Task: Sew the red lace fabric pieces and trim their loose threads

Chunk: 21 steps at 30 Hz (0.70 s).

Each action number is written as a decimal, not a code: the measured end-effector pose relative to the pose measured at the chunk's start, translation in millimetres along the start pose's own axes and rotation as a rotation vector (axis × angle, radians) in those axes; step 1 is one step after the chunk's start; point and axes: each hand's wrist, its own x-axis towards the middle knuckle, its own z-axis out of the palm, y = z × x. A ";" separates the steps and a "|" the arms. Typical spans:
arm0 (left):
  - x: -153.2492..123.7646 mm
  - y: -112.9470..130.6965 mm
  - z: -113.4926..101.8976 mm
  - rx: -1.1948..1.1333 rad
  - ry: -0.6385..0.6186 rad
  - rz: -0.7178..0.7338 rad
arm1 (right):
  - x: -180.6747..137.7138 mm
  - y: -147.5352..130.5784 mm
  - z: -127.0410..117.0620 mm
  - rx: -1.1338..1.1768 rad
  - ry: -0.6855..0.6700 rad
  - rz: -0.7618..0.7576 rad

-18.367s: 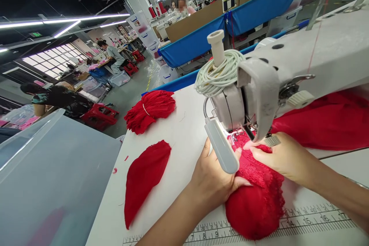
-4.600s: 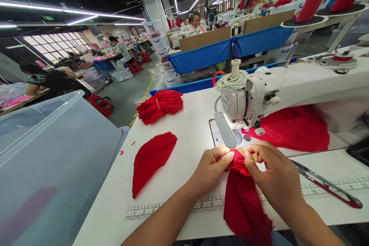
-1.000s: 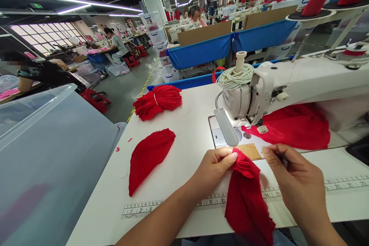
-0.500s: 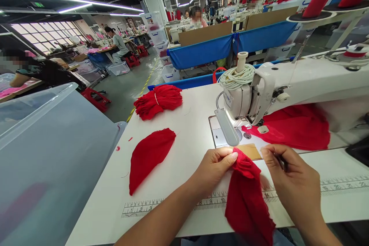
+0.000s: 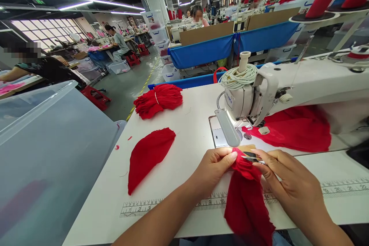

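A red piece of fabric (image 5: pixel 248 200) hangs over the table's front edge, its upper end gathered in folds. My left hand (image 5: pixel 215 167) pinches that top edge between thumb and fingers. In my right hand (image 5: pixel 288 180) is a small pair of thread snips (image 5: pixel 250 156), dark with silvery blades, held between thumb and fingers. The blade tips point left and reach the gathered folds, close to my left thumb. Just beyond both hands stands the white sewing machine (image 5: pixel 242 100), with another red fabric piece (image 5: pixel 300 130) lying under its arm.
A curved red piece (image 5: pixel 151 159) and a tied red bundle (image 5: pixel 158 100) lie on the left of the white table. A printed ruler (image 5: pixel 211 201) runs along the front. A translucent bin (image 5: pixel 57 153) stands at the left edge. Other people sit at machines beyond.
My right hand has moved left and turned, bringing the thread snips into sight against the gathered red fabric. The left hand keeps its pinch in place.
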 end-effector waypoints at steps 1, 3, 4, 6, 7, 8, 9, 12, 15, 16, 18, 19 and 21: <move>0.0 -0.1 -0.2 0.005 0.001 0.001 | 0.5 -0.8 0.8 -0.015 0.003 0.000; 0.1 0.1 -0.9 0.024 -0.002 -0.001 | 1.4 -1.3 2.6 -0.038 -0.004 -0.012; 0.0 0.2 -1.4 0.035 -0.006 0.000 | 1.7 -1.1 3.4 -0.043 -0.011 -0.023; -0.2 0.7 -2.2 0.052 -0.016 0.007 | 2.4 -0.8 4.6 -0.049 -0.026 -0.028; -0.4 1.0 -2.5 0.056 -0.020 0.010 | 2.6 -0.8 5.0 -0.046 -0.038 -0.026; -0.5 1.3 -2.6 0.058 -0.021 0.013 | 2.9 -1.1 5.4 -0.040 -0.047 -0.022; -0.7 1.5 -2.6 0.059 -0.023 0.015 | 3.1 -1.5 5.7 -0.033 -0.048 -0.017; -0.7 1.8 -2.0 0.073 -0.024 0.020 | 2.8 -3.0 6.8 0.008 -0.028 0.020; -0.2 1.3 -1.5 0.091 -0.030 0.015 | 2.0 -3.9 7.9 0.055 0.009 0.107; 0.0 1.1 -1.6 0.089 -0.034 0.015 | 2.2 -4.4 7.9 0.081 0.011 0.143; 0.2 0.5 -2.2 0.081 -0.038 0.020 | 3.7 -6.4 7.0 0.171 0.008 0.209; 0.1 0.2 -2.5 0.083 -0.037 0.024 | 5.2 -8.2 6.1 0.234 0.009 0.242; -0.3 0.1 -3.1 0.115 -0.029 0.025 | 9.3 -13.2 4.0 0.370 0.026 0.293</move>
